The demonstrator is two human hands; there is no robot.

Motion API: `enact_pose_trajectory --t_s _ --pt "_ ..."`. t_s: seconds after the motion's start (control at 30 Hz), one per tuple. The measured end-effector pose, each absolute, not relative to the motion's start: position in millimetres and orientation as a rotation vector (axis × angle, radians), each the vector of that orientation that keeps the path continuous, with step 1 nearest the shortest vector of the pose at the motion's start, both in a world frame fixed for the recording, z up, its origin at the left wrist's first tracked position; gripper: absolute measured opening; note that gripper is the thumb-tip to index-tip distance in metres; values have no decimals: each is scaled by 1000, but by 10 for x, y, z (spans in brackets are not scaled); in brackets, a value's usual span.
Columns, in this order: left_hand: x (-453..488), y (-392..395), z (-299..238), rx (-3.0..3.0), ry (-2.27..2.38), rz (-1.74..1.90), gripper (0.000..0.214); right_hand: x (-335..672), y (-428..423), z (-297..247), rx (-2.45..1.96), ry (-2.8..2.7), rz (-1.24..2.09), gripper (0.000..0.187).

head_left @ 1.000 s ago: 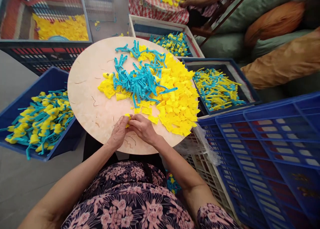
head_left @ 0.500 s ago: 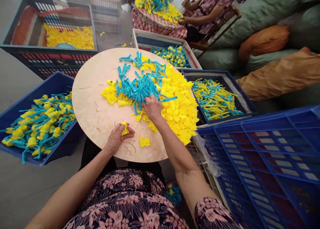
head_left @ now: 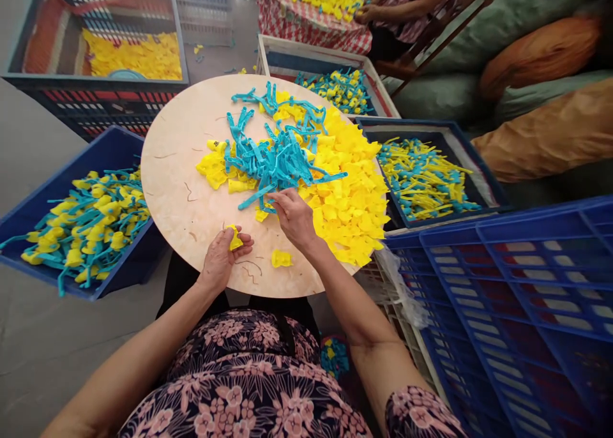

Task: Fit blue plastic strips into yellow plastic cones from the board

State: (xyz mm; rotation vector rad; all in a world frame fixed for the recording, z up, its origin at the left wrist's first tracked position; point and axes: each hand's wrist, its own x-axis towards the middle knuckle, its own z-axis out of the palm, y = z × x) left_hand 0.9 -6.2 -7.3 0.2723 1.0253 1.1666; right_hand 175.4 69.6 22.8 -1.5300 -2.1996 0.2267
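Fingers of the bare left hand (head_left: pixel 220 260) were curled around a small yellow plastic piece (head_left: pixel 234 239), grasping it over the near part of a round pale wooden bench (head_left: pixel 177 214). The bare right hand (head_left: pixel 294 219) lay further in, its fingers (head_left: pixel 279 198) bent down at the edge of a heap of teal plastic strips (head_left: pixel 275 163) and yellow plastic tags (head_left: pixel 335 202); whether they gripped anything could not be told. A loose yellow plastic tag (head_left: pixel 281 258) rested on the bench just beside the right wrist.

Left of the bench stood a blue plastic crate (head_left: pixel 122 138) of joined yellow-and-teal pieces. To its right was a dark blue tray (head_left: pixel 407 124) of thin yellow and teal sticks, and beyond it a white-rimmed crate (head_left: pixel 311 47) of similar pieces. A blue lattice crate (head_left: pixel 502 285) sat nearer on the right. Past the bench, a co-worker's hand (head_left: pixel 366 13) rested at a red-checked cloth (head_left: pixel 306 26).
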Motion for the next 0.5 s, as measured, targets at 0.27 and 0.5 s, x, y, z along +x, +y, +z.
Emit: enact_pose_trajectory --t_s 0.27,0.5 --pt "-106 -42 23 204 947 1136 37 1313 1022 244 -1510 -2621 44 21" --pt "-168 -3 95 131 899 1126 28 1311 946 383 -1341 -2528 27 20"
